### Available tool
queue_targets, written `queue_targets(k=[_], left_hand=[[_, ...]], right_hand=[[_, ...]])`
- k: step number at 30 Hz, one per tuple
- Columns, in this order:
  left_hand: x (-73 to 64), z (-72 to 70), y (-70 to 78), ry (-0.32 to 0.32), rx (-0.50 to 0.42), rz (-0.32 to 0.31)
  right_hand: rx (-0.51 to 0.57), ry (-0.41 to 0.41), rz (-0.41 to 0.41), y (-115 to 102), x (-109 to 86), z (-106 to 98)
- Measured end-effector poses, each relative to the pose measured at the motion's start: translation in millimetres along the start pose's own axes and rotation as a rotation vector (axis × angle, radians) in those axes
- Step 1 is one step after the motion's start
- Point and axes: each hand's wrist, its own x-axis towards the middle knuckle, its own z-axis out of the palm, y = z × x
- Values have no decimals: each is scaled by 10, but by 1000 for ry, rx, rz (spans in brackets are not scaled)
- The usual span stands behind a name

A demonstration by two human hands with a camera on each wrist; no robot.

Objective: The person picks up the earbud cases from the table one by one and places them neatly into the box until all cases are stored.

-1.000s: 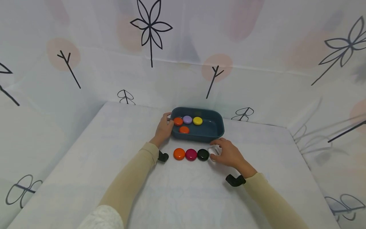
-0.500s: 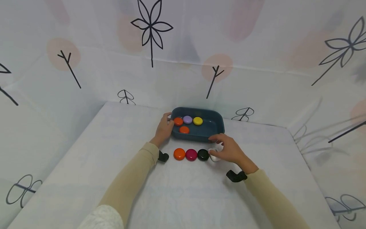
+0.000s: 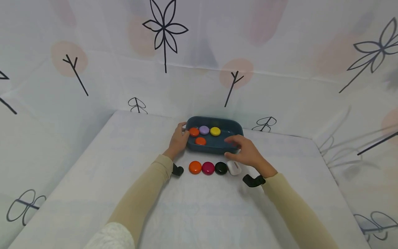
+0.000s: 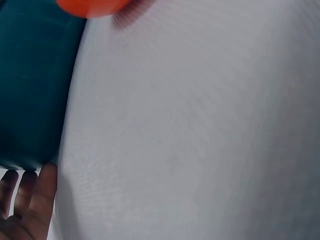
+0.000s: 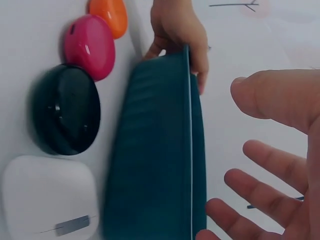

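A dark teal tray [image 3: 224,150] stands near the back of the table. Inside it sit two orange-red discs [image 3: 200,141], a lavender disc [image 3: 204,130] and a yellow disc [image 3: 215,131]. My left hand [image 3: 178,141] grips the tray's left end. In front of the tray, a row runs left to right: orange disc [image 3: 195,167], magenta disc [image 3: 208,168], glossy black disc [image 3: 221,168] and a white rounded-square piece [image 3: 234,167] with a grey mark. My right hand [image 3: 247,151] is over the tray's front right rim, fingers spread, holding nothing.
White cloth covers the table [image 3: 199,214]. Close behind the tray rises a patterned cloth wall [image 3: 192,90], with more cloth at both sides. A black wrist piece [image 3: 254,181] sits below the right hand, another [image 3: 178,170] by the left.
My right hand has moved away from the white piece, up and over the tray's front right rim, leaving the piece beside the black disc. The left hand stays at the tray.
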Motion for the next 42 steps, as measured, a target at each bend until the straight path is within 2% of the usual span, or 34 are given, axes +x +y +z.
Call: queue_targets(k=[19, 33, 42], left_hand=[[33, -9, -4, -5, 5, 11], [11, 12, -3, -1, 4, 12], [31, -11, -5, 9, 17, 18]], right_hand=[[34, -51, 116, -37, 464, 77], [46, -73, 159, 104, 723, 320], [66, -75, 169, 99, 901, 461]])
